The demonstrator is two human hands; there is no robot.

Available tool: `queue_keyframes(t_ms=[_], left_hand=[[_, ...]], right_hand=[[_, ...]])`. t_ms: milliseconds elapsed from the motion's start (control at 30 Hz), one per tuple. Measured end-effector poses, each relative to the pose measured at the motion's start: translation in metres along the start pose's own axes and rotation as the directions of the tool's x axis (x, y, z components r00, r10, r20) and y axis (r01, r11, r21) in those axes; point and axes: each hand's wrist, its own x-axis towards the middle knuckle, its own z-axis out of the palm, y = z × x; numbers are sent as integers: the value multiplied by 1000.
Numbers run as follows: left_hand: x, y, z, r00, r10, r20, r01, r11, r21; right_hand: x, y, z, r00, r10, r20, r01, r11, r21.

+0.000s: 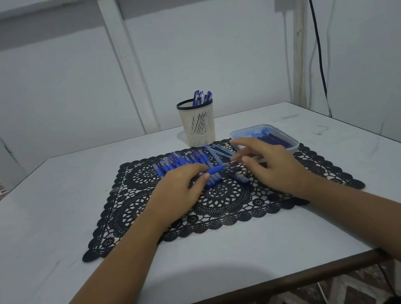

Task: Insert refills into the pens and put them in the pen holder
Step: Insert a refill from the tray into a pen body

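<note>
**Item:** blue plastic pen barrel (215,169), held level over the black lace placemat (130,216) on the white tabletop (43,204).

**Hands:** left hand (182,190) has its fingers curled round the barrel. Right hand (265,167) pinches what looks like a thin clear refill (234,162) at the barrel's mouth, other fingers loose.

**Hazards:**
- A misaligned refill may bend or slip.
- A low wrist could scatter the heap of loose blue pens (182,161) underneath.
- The cream slotted plastic pen holder (199,125), behind the mat, looks light and may tip.
</note>
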Motion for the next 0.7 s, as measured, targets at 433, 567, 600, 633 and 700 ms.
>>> queue_keyframes(t_ms=[433, 567, 600, 633, 700], left_hand=[[-1, -1, 0, 999, -28, 28, 28, 999, 20], [0, -2, 1, 999, -36, 32, 35, 999, 14], [0, -1, 1, 999, -38, 31, 38, 999, 12], [-1, -1, 0, 999, -41, 31, 41, 999, 7], [-1, -1, 0, 999, -39, 33, 39, 999, -2]], right_hand=[[4, 16, -4, 952, 125, 281, 2, 910, -415], [4, 10, -6, 973, 220, 72, -208, 967, -147], [4, 7, -7, 972, 232, 29, -230, 972, -56], [4, 4, -7, 973, 232, -2, -232, 973, 14], [4, 0, -8, 976, 216, -26, -213, 973, 85]])
